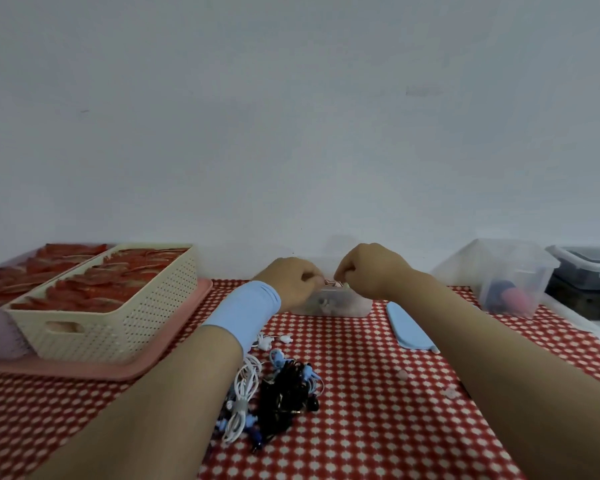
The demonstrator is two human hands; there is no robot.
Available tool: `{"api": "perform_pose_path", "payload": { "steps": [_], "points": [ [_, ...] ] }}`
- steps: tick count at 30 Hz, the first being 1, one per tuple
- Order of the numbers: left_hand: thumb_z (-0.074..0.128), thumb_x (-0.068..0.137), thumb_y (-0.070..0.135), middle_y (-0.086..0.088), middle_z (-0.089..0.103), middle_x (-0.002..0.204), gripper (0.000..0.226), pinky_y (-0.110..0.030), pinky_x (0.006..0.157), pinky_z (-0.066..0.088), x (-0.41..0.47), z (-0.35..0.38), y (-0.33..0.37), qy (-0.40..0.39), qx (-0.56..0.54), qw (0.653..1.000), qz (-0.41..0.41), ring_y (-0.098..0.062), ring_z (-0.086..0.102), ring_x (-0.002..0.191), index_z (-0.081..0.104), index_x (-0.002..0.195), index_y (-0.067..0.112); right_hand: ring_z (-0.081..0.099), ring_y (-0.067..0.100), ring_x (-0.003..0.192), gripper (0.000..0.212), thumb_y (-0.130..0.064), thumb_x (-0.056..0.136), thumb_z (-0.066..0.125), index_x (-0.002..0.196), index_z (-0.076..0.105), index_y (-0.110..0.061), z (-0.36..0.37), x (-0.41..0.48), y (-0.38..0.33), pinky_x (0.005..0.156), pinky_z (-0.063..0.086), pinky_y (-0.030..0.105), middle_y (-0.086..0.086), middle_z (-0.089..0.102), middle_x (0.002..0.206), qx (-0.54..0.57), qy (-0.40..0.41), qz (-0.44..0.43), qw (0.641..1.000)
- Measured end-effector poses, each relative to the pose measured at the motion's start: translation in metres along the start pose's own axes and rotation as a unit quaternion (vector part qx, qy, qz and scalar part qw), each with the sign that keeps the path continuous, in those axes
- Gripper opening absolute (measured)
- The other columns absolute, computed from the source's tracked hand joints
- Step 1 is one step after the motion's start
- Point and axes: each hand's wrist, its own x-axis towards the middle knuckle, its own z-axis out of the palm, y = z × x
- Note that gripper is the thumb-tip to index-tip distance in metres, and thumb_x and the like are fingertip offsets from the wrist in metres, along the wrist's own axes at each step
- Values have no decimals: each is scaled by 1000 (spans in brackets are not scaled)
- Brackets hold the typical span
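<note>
A person is wearing a wide, light blue wristband (246, 311) around the wrist just behind the left hand (291, 282); the forearm behind the right hand (371, 268) is showing bare down to the near edge.

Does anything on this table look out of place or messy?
Yes: black and white cables lie in a loose tangle on the cloth, and two small pale bits sit stray to their right.

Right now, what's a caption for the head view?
Left hand and right hand pinch a pink clip over a clear tub.
</note>
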Motion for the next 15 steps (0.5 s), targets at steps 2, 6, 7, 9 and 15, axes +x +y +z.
{"api": "perform_pose_path", "payload": {
  "steps": [2,6,7,9,15],
  "points": [
    [52,97,32,9,66,115,24,-29,94,46,-11,-10,-2,37,2,999,9,-13,59,104,71,112,29,66,11,97,36,-9,94,48,104,77,-26,-4,-5,-9,87,57,33,-10,73,113,18,36,-17,999],
    [56,95,25,7,68,109,18,-30,92,49,-38,-21,-13,56,27,998,8,-13,62,98,72,104,27,67,11,90,35,-9,89,51,93,79,-28,-2,-21,-39,84,58,35,-11,75,100,68,11,-62,996],
    [57,94,25,7,68,109,17,-30,93,49,-46,-21,-17,48,35,998,3,-13,62,98,72,103,27,67,11,89,34,-10,88,52,90,79,-31,1,-27,-45,84,58,35,-13,74,94,74,-19,-67,995],
    [57,93,26,7,68,109,15,-32,94,50,-62,-22,-23,23,43,999,-13,-13,62,98,70,101,30,65,8,88,33,-13,86,55,88,80,-35,8,-38,-56,83,57,31,-20,70,84,67,-83,-72,992],
    [67,87,29,9,69,101,16,-31,90,51,-106,-22,-23,-84,66,994,-29,-13,64,94,74,101,27,67,10,93,22,-36,92,63,106,78,-29,42,-59,-68,87,54,32,-8,76,101,76,-150,-75,983]
  ]
}}
